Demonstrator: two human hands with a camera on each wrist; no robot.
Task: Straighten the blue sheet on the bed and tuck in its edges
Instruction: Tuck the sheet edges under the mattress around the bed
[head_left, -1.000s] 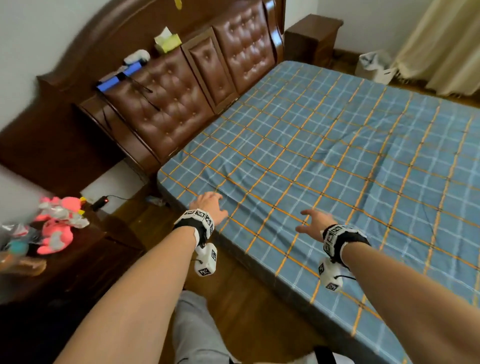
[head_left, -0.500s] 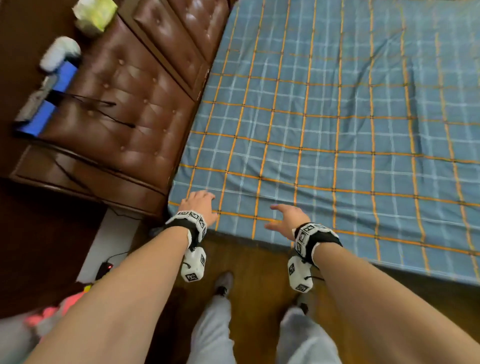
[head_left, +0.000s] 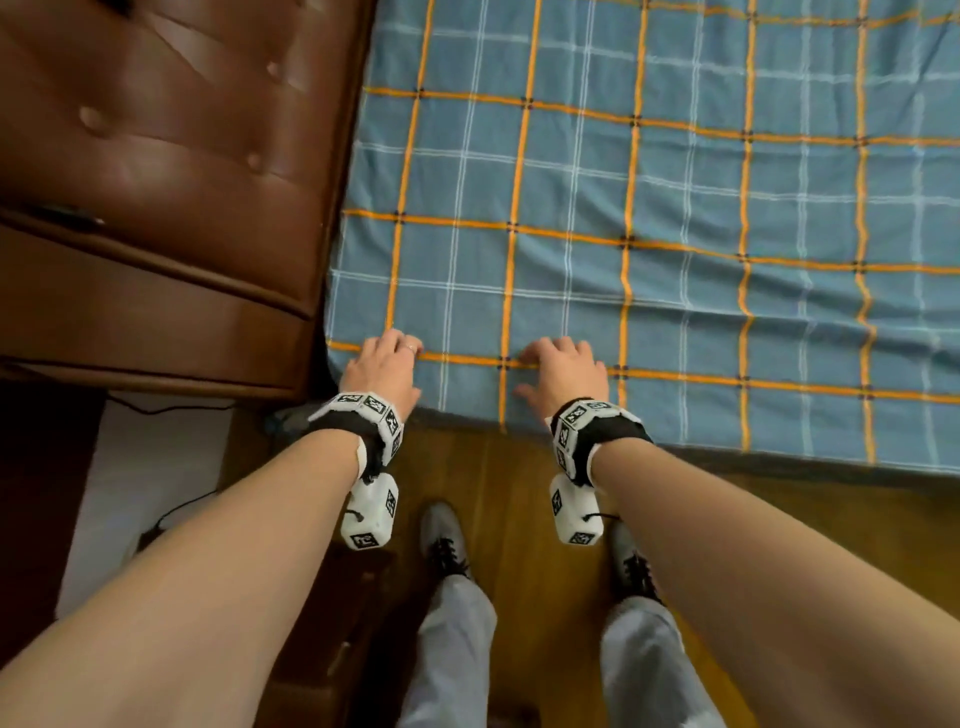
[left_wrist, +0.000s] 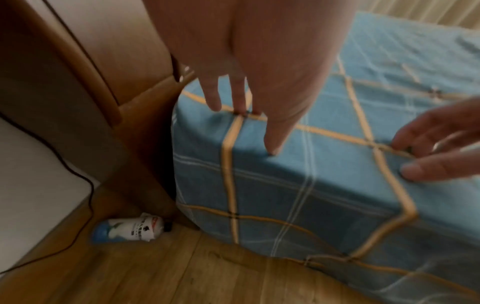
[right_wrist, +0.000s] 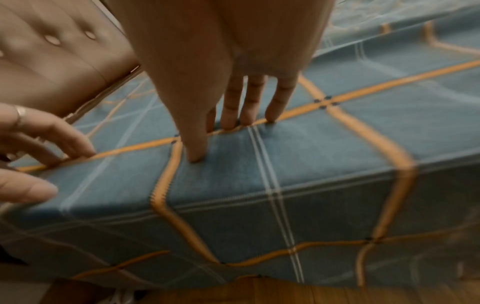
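The blue sheet (head_left: 675, 197) with orange and white checks lies over the bed and hangs down its near side (left_wrist: 298, 205). My left hand (head_left: 382, 364) rests on the sheet's top near the headboard corner, fingers and thumb spread, tips pressing the cloth (left_wrist: 255, 131). My right hand (head_left: 563, 366) lies a hand's width to its right in the same pose, fingertips on an orange stripe (right_wrist: 218, 137). Neither hand has cloth pinched. A few shallow creases run along the sheet near the edge. The hem (right_wrist: 259, 273) hangs loose just above the floor.
The brown tufted leather headboard (head_left: 171, 171) stands to the left of the bed corner. On the wooden floor (head_left: 509, 478) by that corner lie a small white bottle (left_wrist: 130, 228) and a black cable (left_wrist: 78, 176). My feet (head_left: 441, 540) stand close to the bed.
My view has tipped down and closer to the bed's near edge. Both hands have drawn back toward me and settled on the sheet by the headboard corner, closer together.
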